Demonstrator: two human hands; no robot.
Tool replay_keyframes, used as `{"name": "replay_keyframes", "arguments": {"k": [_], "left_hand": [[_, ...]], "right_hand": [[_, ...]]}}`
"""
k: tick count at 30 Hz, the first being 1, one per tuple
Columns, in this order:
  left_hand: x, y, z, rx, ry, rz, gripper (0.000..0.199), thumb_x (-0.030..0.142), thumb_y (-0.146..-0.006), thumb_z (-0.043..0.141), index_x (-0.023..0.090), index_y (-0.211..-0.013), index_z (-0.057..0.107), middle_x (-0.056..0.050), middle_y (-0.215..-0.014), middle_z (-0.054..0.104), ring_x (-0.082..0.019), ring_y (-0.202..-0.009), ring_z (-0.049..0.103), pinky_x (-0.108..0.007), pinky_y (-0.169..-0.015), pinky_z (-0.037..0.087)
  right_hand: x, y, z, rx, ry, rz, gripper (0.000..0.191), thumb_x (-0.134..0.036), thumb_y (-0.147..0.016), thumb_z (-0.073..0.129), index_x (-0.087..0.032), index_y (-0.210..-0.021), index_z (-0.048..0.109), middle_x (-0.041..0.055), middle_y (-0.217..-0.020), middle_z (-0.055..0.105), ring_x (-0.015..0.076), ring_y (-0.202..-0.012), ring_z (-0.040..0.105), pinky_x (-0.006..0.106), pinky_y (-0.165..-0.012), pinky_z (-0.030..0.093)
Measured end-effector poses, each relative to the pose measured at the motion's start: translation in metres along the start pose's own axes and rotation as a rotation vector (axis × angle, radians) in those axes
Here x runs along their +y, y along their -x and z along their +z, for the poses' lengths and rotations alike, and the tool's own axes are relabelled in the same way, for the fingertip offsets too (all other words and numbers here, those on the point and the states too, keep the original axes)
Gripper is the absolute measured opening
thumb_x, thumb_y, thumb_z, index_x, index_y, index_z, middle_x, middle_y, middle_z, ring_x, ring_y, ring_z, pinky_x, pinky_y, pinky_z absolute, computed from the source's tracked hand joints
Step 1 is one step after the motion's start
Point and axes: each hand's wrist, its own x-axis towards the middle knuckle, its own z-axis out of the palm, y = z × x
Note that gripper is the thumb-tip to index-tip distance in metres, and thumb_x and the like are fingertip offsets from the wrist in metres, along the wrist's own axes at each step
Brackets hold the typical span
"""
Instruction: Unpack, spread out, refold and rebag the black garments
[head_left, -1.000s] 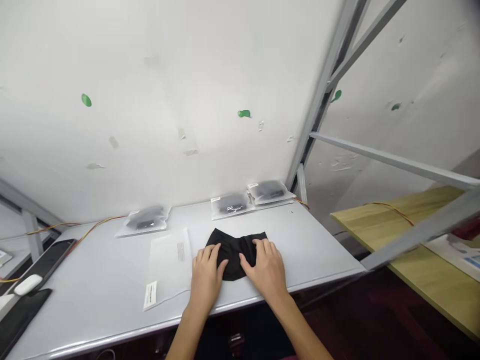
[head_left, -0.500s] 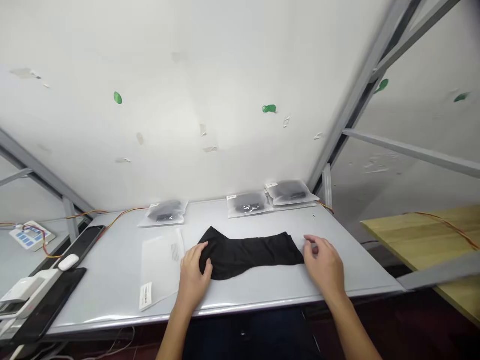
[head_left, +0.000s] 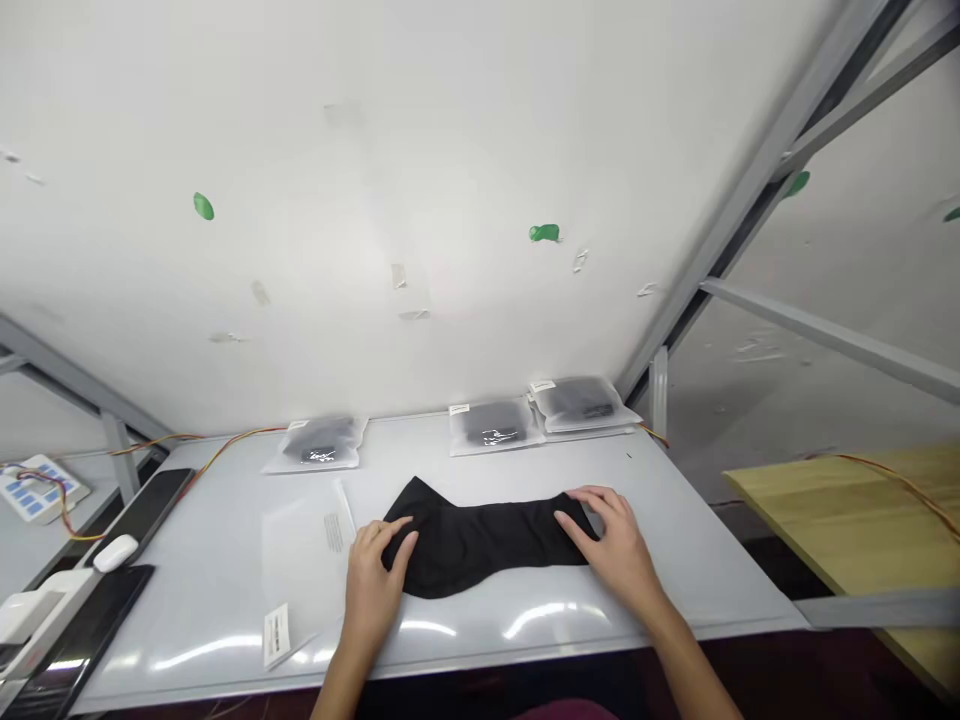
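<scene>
A black fabric garment (head_left: 472,545) lies flat on the white table (head_left: 210,620), folded into a long strip with a pointed corner at its upper left. My left hand (head_left: 373,585) holds its left end, fingers curled over the edge. My right hand (head_left: 604,545) grips its right end, fingers on top. A frosted plastic bag (head_left: 304,555) with a white label lies flat just left of my left hand. Neither hand touches it.
Along the table's back edge lie several sealed bags (head_left: 493,425) of dark contents. A white mouse (head_left: 116,552) and a black tablet (head_left: 142,510) sit at the left. Orange cables run along the wall. A wooden board (head_left: 847,520) and grey metal struts stand at the right.
My right hand has moved left from beside the cloth onto its right end. The view has tilted lower and the cloth's left end now sits under my left fingers.
</scene>
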Motion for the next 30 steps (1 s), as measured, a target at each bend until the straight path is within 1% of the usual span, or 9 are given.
{"name": "replay_keyframes", "arguments": {"k": [3,5,8,12,16,19,21,26,30], "left_hand": [[0.003,-0.009,-0.001,-0.001,0.044,0.007,0.027,0.045,-0.1,0.059,0.026,-0.097,0.077,-0.005,-0.088,0.075,-0.027,-0.088,0.072,-0.043,-0.081,0.059],[0.003,-0.016,0.0,0.01,0.072,-0.003,0.026,0.044,-0.099,0.059,0.025,-0.095,0.076,-0.005,-0.09,0.076,-0.027,-0.089,0.073,-0.043,-0.083,0.06],[0.002,-0.026,0.003,0.02,0.092,-0.016,0.025,0.042,-0.099,0.059,0.024,-0.096,0.075,-0.005,-0.092,0.078,-0.027,-0.09,0.074,-0.044,-0.085,0.06],[0.004,-0.033,-0.003,0.037,0.118,-0.022,0.023,0.039,-0.1,0.058,0.024,-0.102,0.075,-0.006,-0.102,0.079,-0.027,-0.1,0.075,-0.045,-0.093,0.061],[0.012,-0.018,-0.026,-0.007,0.173,0.079,0.02,0.031,-0.101,0.057,0.025,-0.099,0.075,-0.005,-0.108,0.079,-0.026,-0.109,0.075,-0.045,-0.1,0.061],[0.015,0.004,-0.043,-0.141,0.153,0.284,0.022,0.021,-0.101,0.054,0.027,-0.092,0.074,-0.002,-0.1,0.08,-0.023,-0.1,0.077,-0.045,-0.101,0.063],[0.013,0.021,-0.049,-0.223,0.071,0.421,0.024,0.015,-0.099,0.053,0.027,-0.096,0.074,-0.001,-0.097,0.08,-0.021,-0.097,0.078,-0.044,-0.104,0.062],[0.007,0.048,-0.051,-0.205,-0.154,0.572,0.035,0.007,-0.095,0.05,0.027,-0.112,0.073,-0.006,-0.107,0.079,-0.024,-0.106,0.076,-0.044,-0.104,0.062],[0.022,0.04,-0.049,-0.153,-0.148,0.557,0.028,0.008,-0.09,0.053,0.027,-0.1,0.071,-0.005,-0.094,0.078,-0.025,-0.094,0.075,-0.044,-0.091,0.064]], "right_hand": [[-0.002,-0.009,0.003,0.0,-0.077,0.046,0.032,-0.054,-0.092,0.063,-0.024,-0.09,0.074,0.0114,-0.105,0.072,0.0285,-0.098,0.065,0.038,-0.068,0.053],[-0.004,-0.015,0.007,0.032,-0.12,0.089,0.034,-0.055,-0.09,0.064,-0.022,-0.087,0.072,0.0112,-0.098,0.073,0.0272,-0.091,0.065,0.036,-0.065,0.051],[-0.008,-0.023,0.012,0.07,-0.149,0.139,0.036,-0.057,-0.088,0.066,-0.022,-0.089,0.072,0.0091,-0.091,0.072,0.0258,-0.084,0.064,0.04,-0.072,0.054],[-0.016,-0.026,0.004,0.084,-0.201,0.155,0.038,-0.058,-0.09,0.064,-0.022,-0.098,0.071,0.011,-0.106,0.074,0.0265,-0.097,0.069,0.046,-0.091,0.057],[-0.026,-0.009,-0.033,-0.08,-0.269,0.103,0.029,-0.049,-0.094,0.068,-0.026,-0.11,0.075,0.0102,-0.12,0.075,0.0291,-0.114,0.07,0.049,-0.103,0.056],[-0.027,0.016,-0.061,-0.293,-0.208,-0.024,0.019,-0.039,-0.099,0.063,-0.029,-0.099,0.079,0.0088,-0.114,0.077,0.0307,-0.117,0.07,0.049,-0.101,0.058],[-0.024,0.036,-0.072,-0.388,-0.138,-0.127,0.023,-0.031,-0.1,0.057,-0.03,-0.092,0.078,0.0079,-0.105,0.078,0.0304,-0.114,0.071,0.048,-0.095,0.062],[-0.027,0.067,-0.079,-0.419,0.094,-0.32,0.021,-0.023,-0.095,0.058,-0.03,-0.096,0.077,0.0082,-0.112,0.078,0.0324,-0.117,0.07,0.054,-0.095,0.061],[-0.033,0.056,-0.076,-0.397,0.09,-0.29,0.017,-0.029,-0.097,0.061,-0.03,-0.096,0.077,0.0081,-0.102,0.079,0.0313,-0.106,0.072,0.053,-0.093,0.06]]}}
